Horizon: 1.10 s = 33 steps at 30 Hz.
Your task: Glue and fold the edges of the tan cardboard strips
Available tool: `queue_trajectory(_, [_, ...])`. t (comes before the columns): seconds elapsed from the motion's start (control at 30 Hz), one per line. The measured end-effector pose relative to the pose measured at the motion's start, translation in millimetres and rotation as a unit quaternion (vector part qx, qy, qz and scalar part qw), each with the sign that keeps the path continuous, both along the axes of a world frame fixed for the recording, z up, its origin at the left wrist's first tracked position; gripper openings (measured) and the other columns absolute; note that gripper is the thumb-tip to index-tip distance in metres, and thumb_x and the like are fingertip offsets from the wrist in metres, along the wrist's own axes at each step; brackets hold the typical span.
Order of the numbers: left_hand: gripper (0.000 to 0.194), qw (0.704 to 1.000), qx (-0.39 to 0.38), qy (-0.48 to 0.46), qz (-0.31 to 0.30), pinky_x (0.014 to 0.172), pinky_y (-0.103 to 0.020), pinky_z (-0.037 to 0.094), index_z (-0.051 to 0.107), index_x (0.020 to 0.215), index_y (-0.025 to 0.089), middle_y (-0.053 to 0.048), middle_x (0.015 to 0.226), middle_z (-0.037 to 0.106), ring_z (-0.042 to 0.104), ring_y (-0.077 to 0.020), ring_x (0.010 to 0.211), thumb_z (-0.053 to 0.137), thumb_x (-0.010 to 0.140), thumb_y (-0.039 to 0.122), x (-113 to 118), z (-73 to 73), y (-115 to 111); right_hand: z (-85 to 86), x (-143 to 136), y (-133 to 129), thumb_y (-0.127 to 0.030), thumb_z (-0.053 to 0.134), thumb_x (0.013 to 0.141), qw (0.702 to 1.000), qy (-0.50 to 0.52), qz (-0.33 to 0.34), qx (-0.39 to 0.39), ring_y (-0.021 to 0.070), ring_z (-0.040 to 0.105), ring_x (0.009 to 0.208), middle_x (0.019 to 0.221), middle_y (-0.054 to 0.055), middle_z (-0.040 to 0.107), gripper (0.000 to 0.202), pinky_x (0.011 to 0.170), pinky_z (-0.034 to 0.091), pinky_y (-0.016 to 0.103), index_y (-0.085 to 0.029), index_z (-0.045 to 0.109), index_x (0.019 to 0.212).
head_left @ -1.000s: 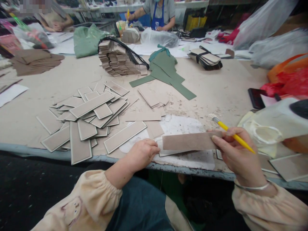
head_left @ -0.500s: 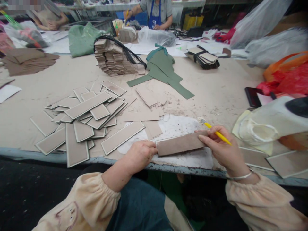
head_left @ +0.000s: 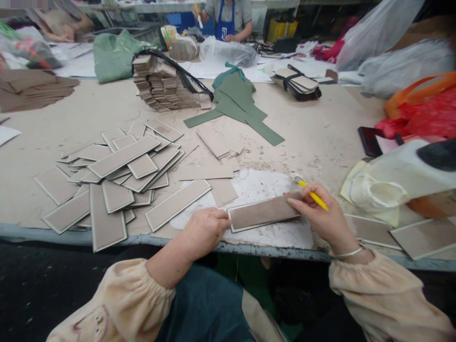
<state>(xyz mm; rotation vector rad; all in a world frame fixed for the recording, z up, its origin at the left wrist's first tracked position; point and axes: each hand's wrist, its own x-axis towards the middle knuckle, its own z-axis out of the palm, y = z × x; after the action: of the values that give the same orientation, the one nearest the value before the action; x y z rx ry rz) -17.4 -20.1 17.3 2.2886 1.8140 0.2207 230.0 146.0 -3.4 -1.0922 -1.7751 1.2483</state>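
Hands work at the near edge of the beige worktable (head_left: 320, 137): the left hand (head_left: 206, 228) is curled with its fingertips pressed on the left end of a long taupe rectangular strip with a pale border (head_left: 263, 212), and the right hand (head_left: 324, 216) lies over the strip's right end while pinching a yellow-handled brush (head_left: 312, 194) between thumb and forefinger. The strip lies flat on a white, glue-stained backing sheet (head_left: 263, 183), close to the table's front lip, with one corner near the left knuckles

Likely trouble starts with the two layers sliding before they bond, since each hand pins only one end and the middle is free; an uneven pale border would result. Brush bristles sit just above the strip's upper right corner, so a tilt of the wrist could smear its face. Loose taupe bordered strips (head_left: 121, 171) lie heaped just to the left, and a sweep of the left forearm could knock them off the edge. A translucent plastic jug lying on its side (head_left: 392, 180) sits near the right elbow and could be bumped
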Motion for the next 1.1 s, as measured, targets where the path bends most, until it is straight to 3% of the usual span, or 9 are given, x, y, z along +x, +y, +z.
queue_trajectory(0.33, [0.022,1.0,-0.015,0.023,-0.005,0.075,-0.029,0.047,0.067,0.088,0.019,-0.006,0.089,0.065,0.059,-0.0182,0.084,0.046,0.09,0.018,2.5,5.1,1.6,1.5,0.4,-2.5,-0.034,0.069,0.073,0.998,-0.041,0.008,0.049,0.0112,0.044,0.062,0.072,-0.004,0.044,0.025,0.056,0.037,0.025,-0.022,0.047,0.078])
queue_trajectory(0.67, [0.022,1.0,0.018,0.011,-0.015,0.076,-0.028,0.048,0.068,0.089,0.019,-0.005,0.089,0.066,0.061,-0.0176,0.084,0.046,0.089,0.016,0.3,-0.9,0.1,-0.5,0.0,-1.8,-0.032,0.066,0.076,0.992,-0.077,0.012,0.102,0.0129,0.047,0.066,0.073,-0.004,0.047,0.021,0.06,0.038,0.026,-0.023,0.047,0.078])
queue_trajectory(1.1, [0.02,0.999,0.008,0.032,-0.019,0.074,-0.03,0.05,0.068,0.091,0.019,-0.006,0.091,0.064,0.058,-0.0187,0.084,0.048,0.089,0.016,1.6,0.7,-0.5,-2.4,-0.1,0.0,-0.033,0.066,0.076,0.988,-0.103,0.005,0.115,0.015,0.052,0.07,0.078,-0.002,0.053,0.02,0.066,0.041,0.029,-0.023,0.05,0.082])
